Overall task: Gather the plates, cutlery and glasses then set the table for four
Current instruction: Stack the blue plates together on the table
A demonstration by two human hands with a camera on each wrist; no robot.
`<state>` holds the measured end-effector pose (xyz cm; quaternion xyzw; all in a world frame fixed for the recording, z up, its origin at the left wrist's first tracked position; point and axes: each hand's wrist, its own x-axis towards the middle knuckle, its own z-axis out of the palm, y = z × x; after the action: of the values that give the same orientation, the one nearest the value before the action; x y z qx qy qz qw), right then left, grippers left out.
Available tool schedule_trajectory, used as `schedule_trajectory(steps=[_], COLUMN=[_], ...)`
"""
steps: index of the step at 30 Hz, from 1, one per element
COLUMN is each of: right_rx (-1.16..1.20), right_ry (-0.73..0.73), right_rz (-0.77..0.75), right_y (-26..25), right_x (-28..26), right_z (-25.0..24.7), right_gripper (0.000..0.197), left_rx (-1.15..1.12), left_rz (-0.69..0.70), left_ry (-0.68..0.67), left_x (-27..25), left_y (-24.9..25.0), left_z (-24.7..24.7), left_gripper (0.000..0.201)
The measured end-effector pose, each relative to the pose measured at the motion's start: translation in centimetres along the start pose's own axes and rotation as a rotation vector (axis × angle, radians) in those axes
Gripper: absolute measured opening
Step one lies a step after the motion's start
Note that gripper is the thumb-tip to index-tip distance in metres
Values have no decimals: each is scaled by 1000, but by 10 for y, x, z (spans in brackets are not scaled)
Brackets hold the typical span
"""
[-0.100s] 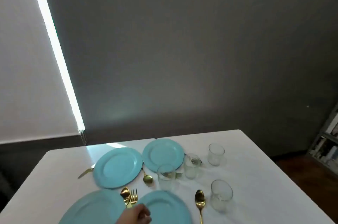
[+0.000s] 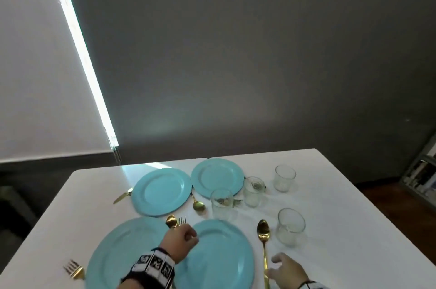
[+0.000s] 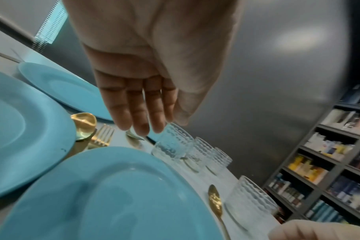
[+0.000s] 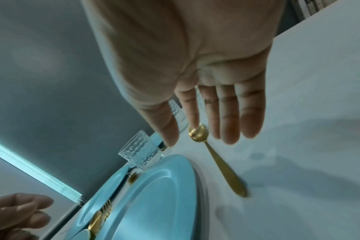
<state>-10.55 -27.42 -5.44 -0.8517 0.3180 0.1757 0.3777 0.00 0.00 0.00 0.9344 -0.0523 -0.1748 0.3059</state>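
Four light blue plates lie on the white table (image 2: 335,213): far left (image 2: 161,191), far right (image 2: 217,178), near left (image 2: 122,253), near right (image 2: 221,258). Several clear ribbed glasses stand at the right, the nearest (image 2: 290,226) beside a long gold spoon (image 2: 263,234). My left hand (image 2: 186,240) hovers over the near right plate's far-left rim, close to a gold spoon (image 2: 171,221) and fork (image 2: 182,220). Its fingers (image 3: 138,113) are straight and hold nothing. My right hand (image 2: 282,270) hangs open just above the long spoon's handle (image 4: 226,172), fingers (image 4: 228,116) spread.
Another spoon (image 2: 198,205) lies between the far plates and the glasses. One fork (image 2: 122,196) sits left of the far left plate, another (image 2: 74,270) at the near left edge. A bookshelf (image 2: 422,180) stands right of the table; a grey wall is behind.
My left hand has moved forward over the near right plate's rim. My right hand has come into view beside the long spoon's handle.
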Motion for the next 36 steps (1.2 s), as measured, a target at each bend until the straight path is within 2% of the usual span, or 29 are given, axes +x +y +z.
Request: schedule_trajectory(steps=[1,3,6,12,16,18,21,24,27,29,32,35,36], right_rx=[-12,-63,-43,-32,-16,-6,49,212,363,472,571,677,711], right_ry=[-32,-22,-41,0,26,5,-50,-51,-44,-36,18,73,95], right_rz=[14,28,80,154,236,243,188,137,55,28,-19,-102,-119], right_y=[-14,-25,-30,-49,-53,-49,-41,-42,-49,-57,-72,-91,-97], right_x=[10,11,12,21,23,25,25,11,-9,-25,-45,-58,-58], right_z=[-2,6,27,58,69,73,72,61,45,30,-1,-41,-54], right_gripper=[44,46,46,59,66,62,43,33,26,18,17,14,14], left_rx=[29,52,79,71,41,40,32,46,30,4,-27,-80,-97], left_rz=[19,-45,-89,-115,-102,-89,-74,-70,-83,-96,-129,-137,-146], left_ry=[5,-3,-10,17,28,24,31,30,30,40,31,30,32], left_x=[7,13,21,33,40,44,51,57,68,79,97,120,127], left_y=[0,-10,-23,-35,-41,-45,-54,-61,-65,-64,-55,-37,-31], left_z=[-4,0,2,-4,-9,-11,-14,-19,-26,-30,-36,-39,-39], left_gripper=[27,3,26,16,19,15,11,3,18,20,22,11,15])
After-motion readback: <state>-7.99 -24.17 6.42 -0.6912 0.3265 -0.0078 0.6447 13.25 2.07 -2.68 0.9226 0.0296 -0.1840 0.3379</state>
